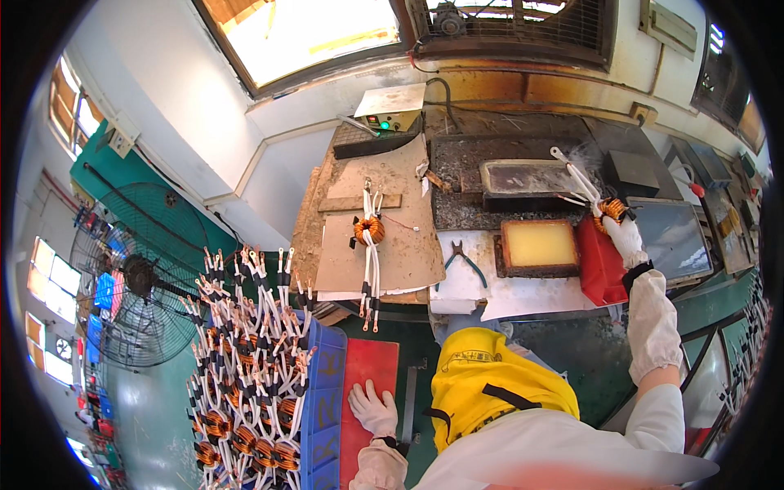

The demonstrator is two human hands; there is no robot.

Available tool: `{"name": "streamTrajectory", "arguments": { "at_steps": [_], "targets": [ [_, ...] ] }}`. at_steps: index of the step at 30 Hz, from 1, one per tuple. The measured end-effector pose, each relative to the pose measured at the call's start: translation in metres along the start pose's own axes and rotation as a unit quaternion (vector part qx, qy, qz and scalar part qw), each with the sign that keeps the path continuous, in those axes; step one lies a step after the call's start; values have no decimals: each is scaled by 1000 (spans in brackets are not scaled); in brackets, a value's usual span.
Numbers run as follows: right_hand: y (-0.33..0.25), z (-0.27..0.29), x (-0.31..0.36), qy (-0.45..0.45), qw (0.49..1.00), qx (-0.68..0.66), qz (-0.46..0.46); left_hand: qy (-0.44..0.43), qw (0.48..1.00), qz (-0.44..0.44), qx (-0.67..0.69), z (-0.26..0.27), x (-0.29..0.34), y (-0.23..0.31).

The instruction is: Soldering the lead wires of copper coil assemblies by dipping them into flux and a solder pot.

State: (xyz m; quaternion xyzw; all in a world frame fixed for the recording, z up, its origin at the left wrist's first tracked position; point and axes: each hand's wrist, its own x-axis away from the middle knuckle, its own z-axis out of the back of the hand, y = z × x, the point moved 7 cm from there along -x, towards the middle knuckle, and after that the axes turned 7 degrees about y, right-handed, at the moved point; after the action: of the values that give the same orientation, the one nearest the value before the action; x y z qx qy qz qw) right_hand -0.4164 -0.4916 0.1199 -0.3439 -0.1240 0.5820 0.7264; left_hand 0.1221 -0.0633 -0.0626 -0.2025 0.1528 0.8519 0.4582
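Copper coils (609, 209): one in right hand (626, 238), one on brown sheet (412, 255).

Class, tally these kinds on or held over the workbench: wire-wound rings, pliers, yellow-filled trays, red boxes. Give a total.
Wire-wound rings: 2 (one on the cardboard, one in the right hand)
Pliers: 1
Yellow-filled trays: 1
Red boxes: 1
Total: 5

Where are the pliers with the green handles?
In the head view, the pliers lie just right of the middle on the white sheet, left of the yellow-filled tray.
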Motion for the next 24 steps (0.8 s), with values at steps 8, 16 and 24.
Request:
{"name": "streamTrajectory", "arguments": {
  "at_steps": [8, 16, 24],
  "targets": [
    [-16, -3, -6, 52, 998, 18, -10, -15, 1000, 4, 3, -2, 0, 0],
    [-17, -3, -9, 87, 996, 14, 16, -10, 1000, 3, 2, -1, -2, 2],
    [-22, -5, -20, 60, 994, 86, 19, -8, 1000, 5, 3, -1, -1, 1]
  ]
}}
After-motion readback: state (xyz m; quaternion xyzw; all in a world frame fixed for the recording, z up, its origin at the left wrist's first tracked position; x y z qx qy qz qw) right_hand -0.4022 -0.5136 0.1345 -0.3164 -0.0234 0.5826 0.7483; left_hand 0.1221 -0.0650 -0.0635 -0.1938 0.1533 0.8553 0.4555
